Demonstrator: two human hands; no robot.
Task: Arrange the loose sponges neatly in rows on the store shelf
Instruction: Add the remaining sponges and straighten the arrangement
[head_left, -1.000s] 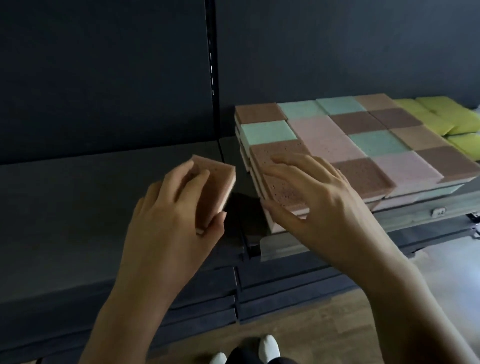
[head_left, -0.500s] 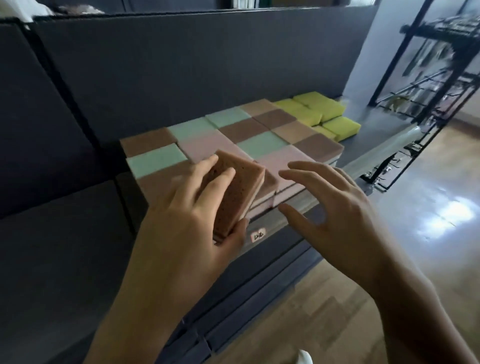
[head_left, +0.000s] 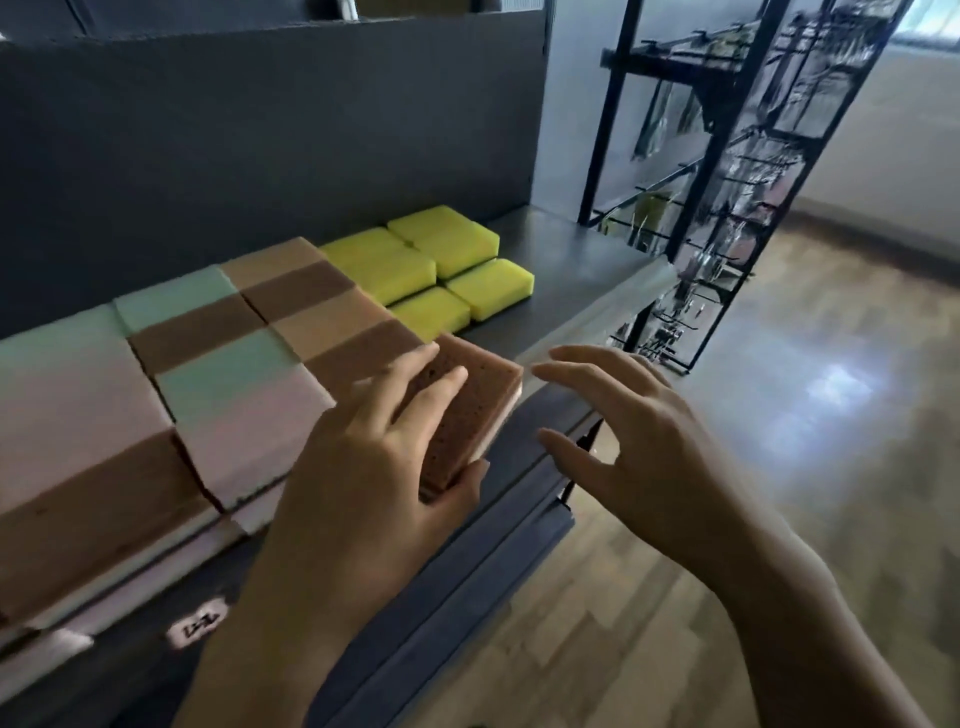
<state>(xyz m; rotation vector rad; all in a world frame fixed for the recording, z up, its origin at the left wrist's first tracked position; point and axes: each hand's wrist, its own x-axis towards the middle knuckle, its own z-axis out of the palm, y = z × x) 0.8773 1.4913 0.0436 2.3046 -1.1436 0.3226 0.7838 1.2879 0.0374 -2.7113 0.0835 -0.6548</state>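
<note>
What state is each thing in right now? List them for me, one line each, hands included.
left hand: grips the brown sponge, fingers on top, thumb underneath.
brown sponge: held tilted over the shelf's front edge, not yet placed.
right hand: holds nothing, fingers spread beside the sponge.
pastel sponges: flat, edge to edge in rows.
yellow sponges: flat, grouped at the rows' right end.

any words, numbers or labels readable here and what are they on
White tag on the front edge of the shelf: dark marks, too blurred to read.
Packets on the wire rack: any print is too small to read.
Stacked sponges and the brown sponge held in the left hand: no text visible.
</note>
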